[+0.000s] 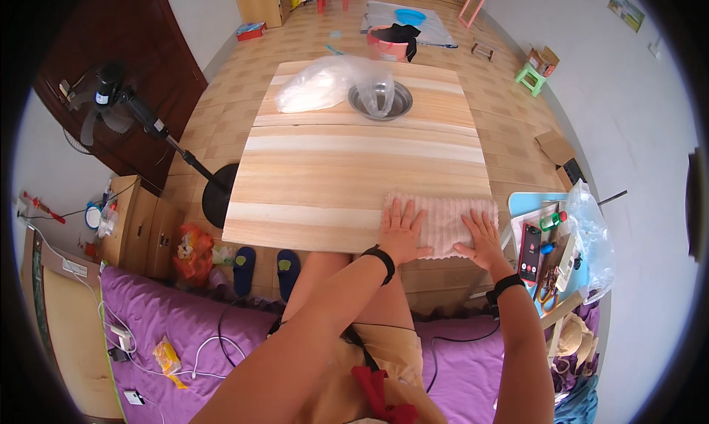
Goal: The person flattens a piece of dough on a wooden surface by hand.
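Note:
A pink ribbed cloth (440, 219) lies flat at the near right corner of a wooden tabletop (343, 169). My left hand (400, 233) rests palm down on its left part, fingers spread. On its right part lies my right hand (482, 238), also flat with the fingers apart. Both wrists wear black bands. Towards the table's far edge stands a round metal bowl (401, 106), partly covered by a clear plastic bag (321, 86) with something white inside.
To the left stands a black pedestal fan (191, 158). A blue-topped side table (523, 202) at the right holds a phone (530, 252), scissors (547, 296) and a plastic bag (592, 247). Beyond the table is a pink bucket (388, 50) with dark cloth. A purple-covered bed (194, 313) is beneath me.

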A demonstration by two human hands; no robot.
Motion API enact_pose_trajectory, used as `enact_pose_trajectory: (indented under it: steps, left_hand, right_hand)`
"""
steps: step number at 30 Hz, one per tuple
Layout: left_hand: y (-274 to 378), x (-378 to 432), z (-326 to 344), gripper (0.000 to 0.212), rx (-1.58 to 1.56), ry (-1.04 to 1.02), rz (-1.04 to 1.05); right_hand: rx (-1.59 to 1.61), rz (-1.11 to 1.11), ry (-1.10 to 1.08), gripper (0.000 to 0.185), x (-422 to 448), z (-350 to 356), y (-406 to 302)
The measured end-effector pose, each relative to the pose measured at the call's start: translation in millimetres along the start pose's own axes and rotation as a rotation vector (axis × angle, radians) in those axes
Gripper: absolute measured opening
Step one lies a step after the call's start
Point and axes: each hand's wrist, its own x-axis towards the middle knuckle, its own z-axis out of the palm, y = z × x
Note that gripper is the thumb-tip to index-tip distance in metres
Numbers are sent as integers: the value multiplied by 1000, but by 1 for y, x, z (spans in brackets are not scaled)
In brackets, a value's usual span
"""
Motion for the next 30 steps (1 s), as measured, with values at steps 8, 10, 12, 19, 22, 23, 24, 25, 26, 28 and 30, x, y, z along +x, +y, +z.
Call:
enact_pose_trajectory:
  steps: [8, 10, 12, 19, 22, 23, 24, 25, 26, 28, 30]
  left_hand:
    - [-1, 45, -11, 91, -8, -18, 44]
    - [-6, 57, -9, 90, -6, 23, 43]
    - [-10, 70, -8, 90, -2, 60, 43]
    - [-24, 111, -3, 86, 13, 234, 44]
    - [-28, 123, -8, 85, 32, 284, 51]
    - [-29, 127, -10, 85, 43, 279, 46]
    - [-30, 130, -12, 85, 42, 278, 45]
    - [-31, 132, -14, 85, 44, 275, 47]
    - [-32, 134, -16, 85, 46, 271, 49]
    - [-35, 136, -15, 85, 44, 278, 52]
    - [-36, 136, -15, 85, 41, 286, 57]
  right_hand:
    - [-40, 29, 52, 79, 31, -4, 21]
    - [-84, 57, 61, 77, 44, -5, 19]
    - [-87, 54, 95, 76, 59, -3, 19]
    - [-241, 7, 271, 71, 110, 10, 38]
    - [-202, 49, 241, 71, 127, 6, 37]
    - [-202, 52, 239, 71, 129, 6, 37]
    - [-190, 65, 230, 71, 132, 5, 36]
    - [-179, 79, 221, 71, 134, 4, 35]
    - [-179, 80, 220, 71, 136, 3, 34]
    - [-164, 96, 195, 71, 137, 1, 31]
    - [-163, 102, 191, 71, 138, -1, 29]
